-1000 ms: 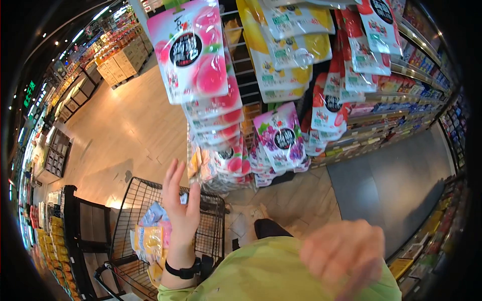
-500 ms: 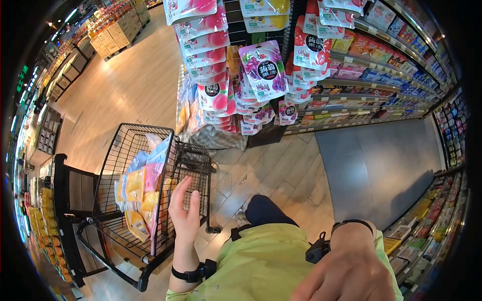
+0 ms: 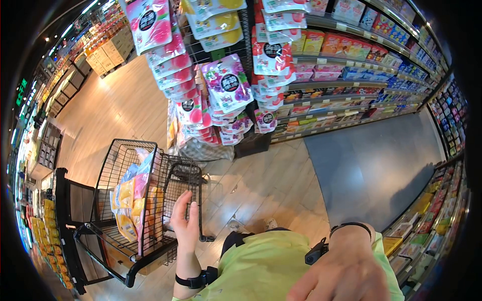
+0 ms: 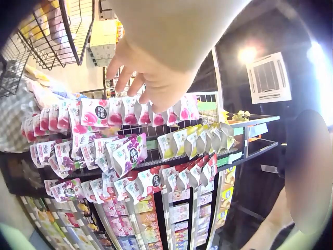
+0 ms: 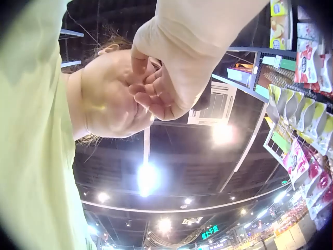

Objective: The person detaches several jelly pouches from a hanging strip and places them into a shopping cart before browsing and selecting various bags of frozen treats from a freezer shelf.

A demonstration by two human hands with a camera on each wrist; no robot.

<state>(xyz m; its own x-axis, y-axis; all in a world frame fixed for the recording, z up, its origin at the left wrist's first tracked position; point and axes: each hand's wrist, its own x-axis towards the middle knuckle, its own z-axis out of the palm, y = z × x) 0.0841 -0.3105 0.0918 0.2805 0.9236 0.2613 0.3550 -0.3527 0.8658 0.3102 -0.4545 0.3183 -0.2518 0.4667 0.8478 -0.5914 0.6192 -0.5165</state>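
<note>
My left hand (image 3: 185, 220) is held in the air beside the shopping cart (image 3: 161, 165), its fingers loosely extended and holding nothing. In the left wrist view, that hand (image 4: 156, 78) appears in front of hanging pouches with pink fruit (image 4: 94, 112); I cannot tell whether it touches them. My right hand (image 3: 346, 273) is raised in front of the green top (image 3: 266, 261). The right wrist view shows this hand (image 5: 174, 73) near the person's chin, fingers loosely bent with nothing in them. Several yellow, pink and blue packages (image 3: 123, 195) lie in the cart.
Grape pouches (image 3: 228, 83) hang between pink and red ones on the rack ahead. Stocked shelves (image 3: 351, 65) line the right side, beside a grey floor mat (image 3: 366, 155). Stacked cartons (image 3: 108, 56) stand at the far left, and a black frame (image 3: 75, 220) behind the cart.
The head view has tilted down and the rack has shifted left in it. My right hand, a blurred fist at first, sits lower in view. My left hand has lowered beside the cart, still empty.
</note>
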